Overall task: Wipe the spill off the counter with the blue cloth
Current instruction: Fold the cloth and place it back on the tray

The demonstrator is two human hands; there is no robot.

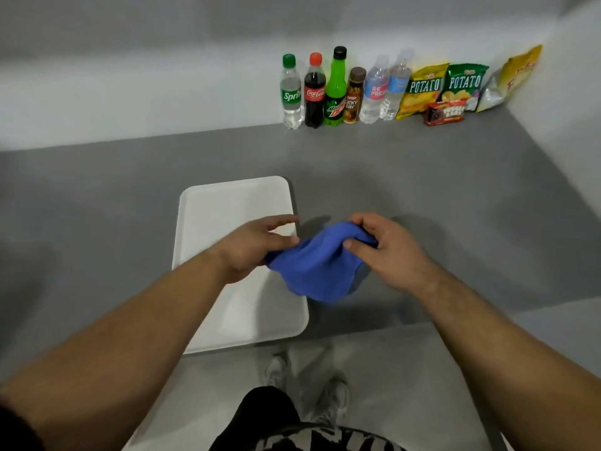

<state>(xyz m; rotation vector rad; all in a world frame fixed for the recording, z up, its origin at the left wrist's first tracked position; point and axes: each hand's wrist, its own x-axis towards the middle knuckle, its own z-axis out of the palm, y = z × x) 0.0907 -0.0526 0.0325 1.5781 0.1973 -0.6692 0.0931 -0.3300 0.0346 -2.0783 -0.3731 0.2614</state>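
Head view: blue cloth [318, 268] bunched just right of the white tray [227, 203], above the counter [422, 190] — left hand [253, 249] grips one end, right hand [387, 249] pinches the other. Better to fold it into a flat pad first — no spill shows plainly.

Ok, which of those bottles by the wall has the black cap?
The bright green Mountain Dew bottle, third from the left, between the Coca-Cola bottle and the brown Lucky Day bottle. Its neighbours' caps are red and brown.

Head-worn camera looks steeply down, close over counter [422, 190].
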